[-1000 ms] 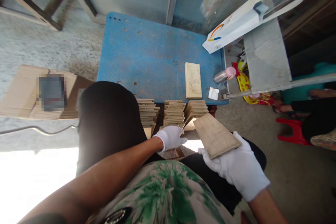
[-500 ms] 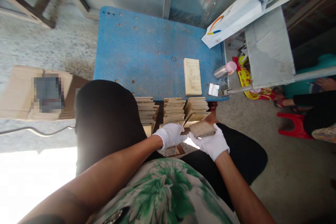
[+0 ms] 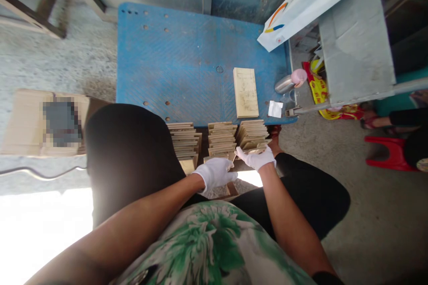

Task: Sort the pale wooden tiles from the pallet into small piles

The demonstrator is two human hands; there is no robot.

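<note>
My right hand (image 3: 257, 159), in a white glove, is at the front of the right-hand row of thin tan panels (image 3: 252, 132). Its thumb and fingers grip a panel at the near end of this row, mostly hidden by the glove. My left hand (image 3: 216, 173), also gloved in white, hovers just left of it with thumb and fingers apart and nothing visible between them. Right beyond it stands the middle row of panels (image 3: 221, 138). Another row (image 3: 184, 140) leans beside my left knee.
A blue platform (image 3: 174, 67) lies ahead, bearing a flat stack of panels (image 3: 245, 92), a steel bottle with a pink lid (image 3: 290, 81) and a white paper piece (image 3: 275, 109). A white bag (image 3: 301, 9) stands at the right. Cardboard (image 3: 23, 120) lies left; a red stool (image 3: 384, 153) is right, near another person.
My right hand has moved forward with the panel, from in front of my lap to the near end of the right row. My left hand has stayed nearly in place. The view has shifted slightly.
</note>
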